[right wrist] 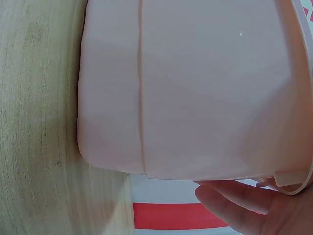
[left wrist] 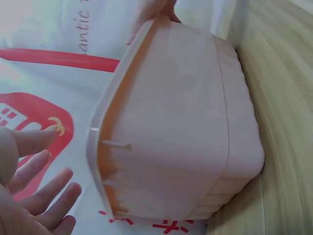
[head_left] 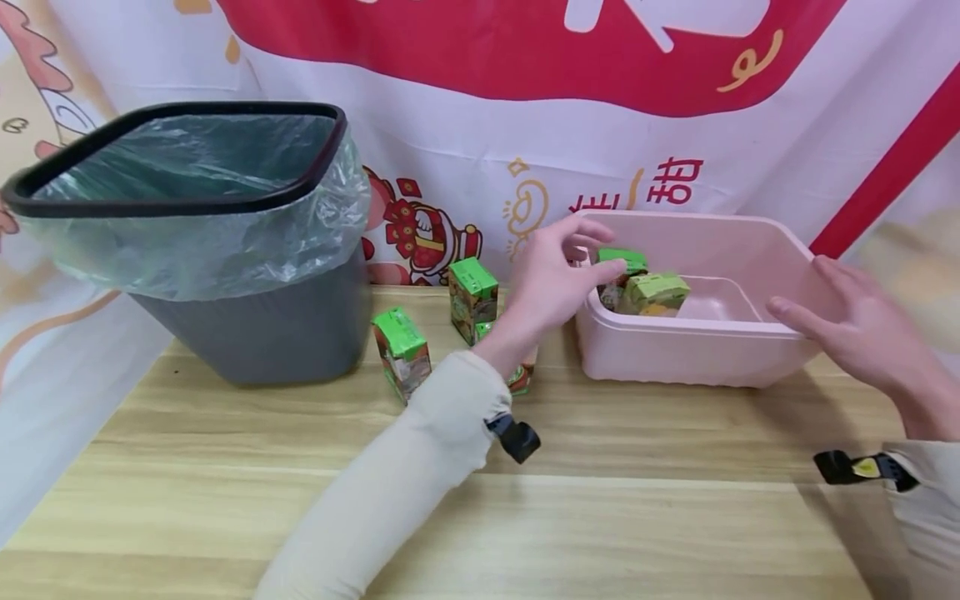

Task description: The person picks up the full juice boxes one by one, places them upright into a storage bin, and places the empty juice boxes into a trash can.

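Observation:
A pink plastic bin (head_left: 690, 354) stands on the wooden table, with a green-topped drink carton (head_left: 624, 258) and a paler green carton (head_left: 658, 289) inside its left end. My left hand (head_left: 551, 271) hovers at the bin's left rim, its fingers loosely bent. The left wrist view shows this hand's fingers (left wrist: 54, 193) spread apart, holding nothing. With my right hand (head_left: 855, 325) I grip the bin's right end, thumb over the rim. In the right wrist view, fingers (right wrist: 232, 203) lie against the bin's outer end wall (right wrist: 210, 93).
Left of the bin stand green-topped cartons, one in front (head_left: 402, 354), one behind (head_left: 472, 300) and another (head_left: 522, 375) partly hidden by my left wrist. A grey trash can (head_left: 262, 329) with a clear liner stands at the left. A printed cloth (head_left: 465, 125) hangs behind.

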### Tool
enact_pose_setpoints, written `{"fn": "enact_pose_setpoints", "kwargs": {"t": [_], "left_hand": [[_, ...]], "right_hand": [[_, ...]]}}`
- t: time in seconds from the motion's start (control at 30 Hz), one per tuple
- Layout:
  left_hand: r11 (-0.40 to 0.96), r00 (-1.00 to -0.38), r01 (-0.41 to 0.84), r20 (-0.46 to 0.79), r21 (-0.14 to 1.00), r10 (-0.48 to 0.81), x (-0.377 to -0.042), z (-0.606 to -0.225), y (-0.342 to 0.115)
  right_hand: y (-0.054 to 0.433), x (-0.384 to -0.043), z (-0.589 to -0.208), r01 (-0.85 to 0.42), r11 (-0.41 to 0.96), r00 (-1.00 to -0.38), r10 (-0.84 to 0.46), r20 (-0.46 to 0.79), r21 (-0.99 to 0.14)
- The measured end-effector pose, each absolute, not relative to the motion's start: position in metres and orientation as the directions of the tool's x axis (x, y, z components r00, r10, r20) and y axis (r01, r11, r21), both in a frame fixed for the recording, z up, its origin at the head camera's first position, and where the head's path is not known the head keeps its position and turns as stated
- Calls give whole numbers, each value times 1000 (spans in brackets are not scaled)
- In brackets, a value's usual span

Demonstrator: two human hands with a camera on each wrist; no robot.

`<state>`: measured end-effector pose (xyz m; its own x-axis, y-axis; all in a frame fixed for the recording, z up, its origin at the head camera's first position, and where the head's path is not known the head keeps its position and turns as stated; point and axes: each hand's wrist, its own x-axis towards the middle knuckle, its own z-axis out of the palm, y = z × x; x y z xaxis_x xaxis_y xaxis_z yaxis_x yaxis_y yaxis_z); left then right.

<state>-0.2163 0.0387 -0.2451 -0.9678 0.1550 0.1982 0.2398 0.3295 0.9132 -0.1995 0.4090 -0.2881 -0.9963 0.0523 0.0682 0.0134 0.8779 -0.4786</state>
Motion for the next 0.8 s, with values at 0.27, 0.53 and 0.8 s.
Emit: {"fn": "enact_pose_setpoints", "kwargs": {"t": [0.27,0.53,0.8], "left_hand": [[261,-959,279,284,924,19,-195,-255,9],[217,-944,314,329,924,-35,-178,-271,-7],[226,-944,301,323,926,-69,-164,-289,-21]], "right_hand": [[408,-201,-289,-3,872,-996,43,83,-489],[410,-198,-290,10,867,-995,56,78,-498],[405,-199,-286,54,867,-997,77,27,-496]]}}
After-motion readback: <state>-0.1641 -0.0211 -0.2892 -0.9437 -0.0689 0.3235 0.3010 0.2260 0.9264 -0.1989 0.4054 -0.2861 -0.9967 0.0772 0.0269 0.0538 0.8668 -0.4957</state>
